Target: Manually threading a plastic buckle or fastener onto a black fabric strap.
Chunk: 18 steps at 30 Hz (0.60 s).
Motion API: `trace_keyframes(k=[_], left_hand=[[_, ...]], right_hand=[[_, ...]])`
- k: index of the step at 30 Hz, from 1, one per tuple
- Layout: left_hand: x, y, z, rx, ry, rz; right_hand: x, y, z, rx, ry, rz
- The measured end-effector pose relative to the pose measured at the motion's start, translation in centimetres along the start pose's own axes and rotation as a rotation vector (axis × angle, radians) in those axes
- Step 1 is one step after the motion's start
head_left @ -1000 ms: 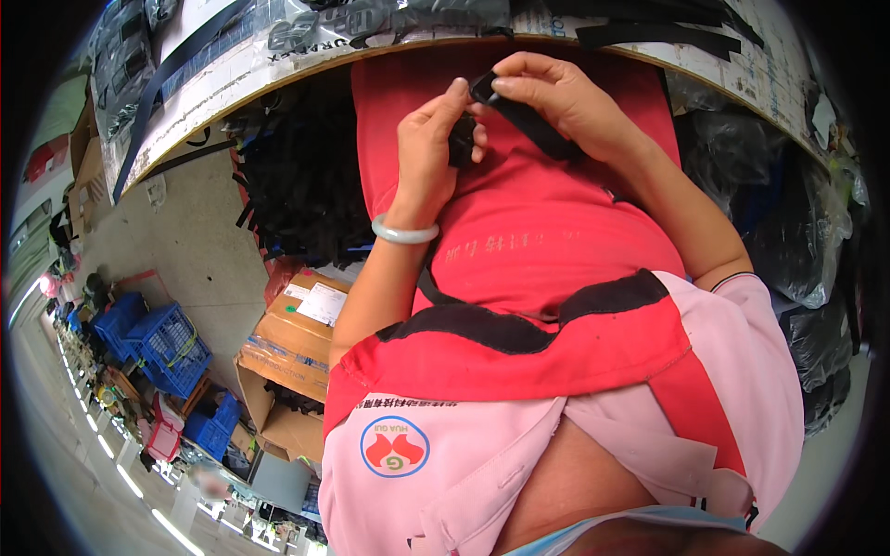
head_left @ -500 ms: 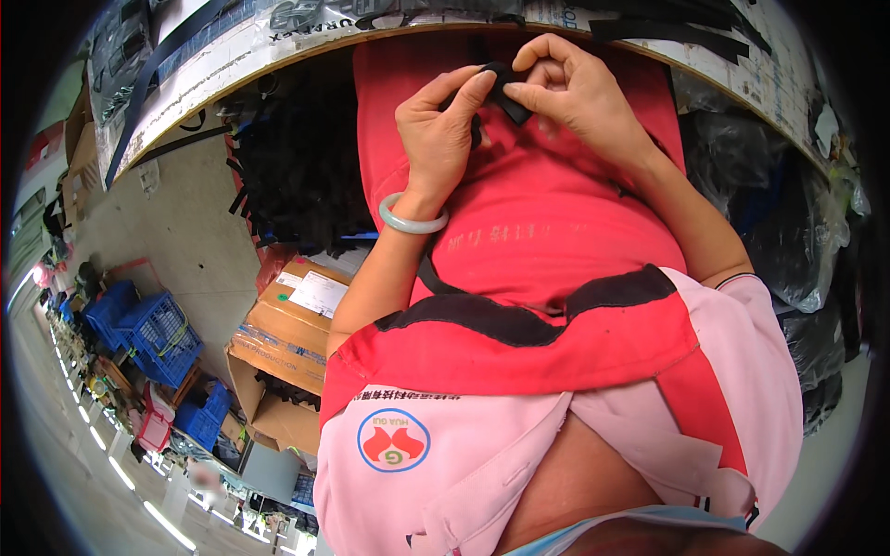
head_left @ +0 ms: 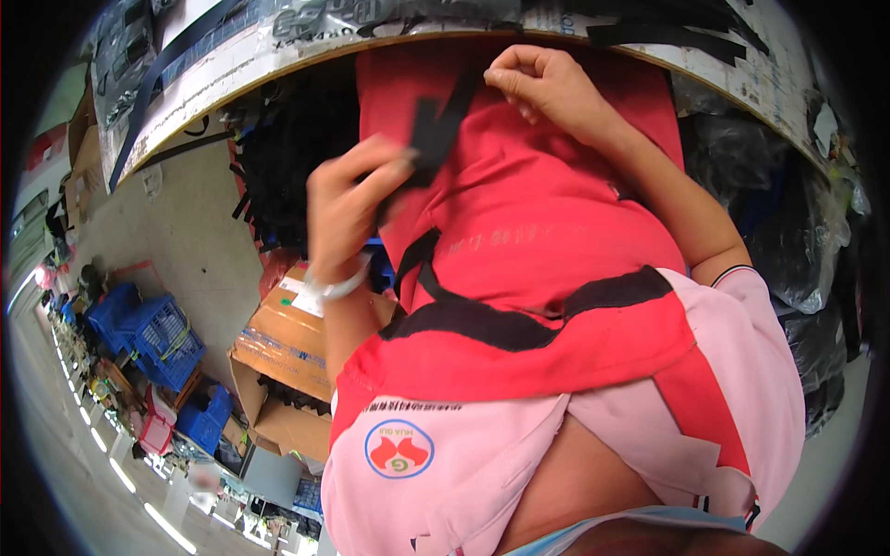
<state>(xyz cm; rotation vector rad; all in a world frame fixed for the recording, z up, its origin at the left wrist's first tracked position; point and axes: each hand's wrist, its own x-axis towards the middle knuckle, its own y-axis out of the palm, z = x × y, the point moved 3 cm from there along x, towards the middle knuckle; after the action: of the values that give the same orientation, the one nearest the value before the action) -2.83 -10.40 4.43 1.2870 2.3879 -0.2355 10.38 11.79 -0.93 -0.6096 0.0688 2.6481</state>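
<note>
My left hand (head_left: 357,195), smeared by motion, is closed on a black webbing strap (head_left: 440,134) over the left side of my red apron (head_left: 528,176). A short flat piece sticks up beside the strap's main length, which slants up toward the bench edge. My right hand (head_left: 561,93) is raised near that edge, thumb and fingers curled together in a pinch. The strap's upper part passes just left of its fingertips; whether they hold anything is hidden. A pale bangle (head_left: 338,283) circles my left wrist.
The bench (head_left: 232,69) curves across the top with black straps (head_left: 667,39) and plastic-wrapped goods on it. Dark material (head_left: 292,157) is heaped under it at left. Cardboard boxes (head_left: 287,338) and blue crates (head_left: 162,338) stand at left; plastic bags (head_left: 788,222) lie at right.
My left hand has swung left and toward me, drawing the black strap with it. My right hand has shifted slightly left and no longer meets the left at the strap.
</note>
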Motion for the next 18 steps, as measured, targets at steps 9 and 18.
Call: trace_keyframes(k=[9,18], left_hand=[[-7.1,-17.5,11.6,-0.809,0.082,-0.61],[2.6,3.4,2.6,-0.479,0.174,0.124]], right_hand=[[-4.4,-5.7,3.7,-0.986,-0.793,-0.696],[-7.5,-3.6,6.5,-0.303,-0.427,-0.268]])
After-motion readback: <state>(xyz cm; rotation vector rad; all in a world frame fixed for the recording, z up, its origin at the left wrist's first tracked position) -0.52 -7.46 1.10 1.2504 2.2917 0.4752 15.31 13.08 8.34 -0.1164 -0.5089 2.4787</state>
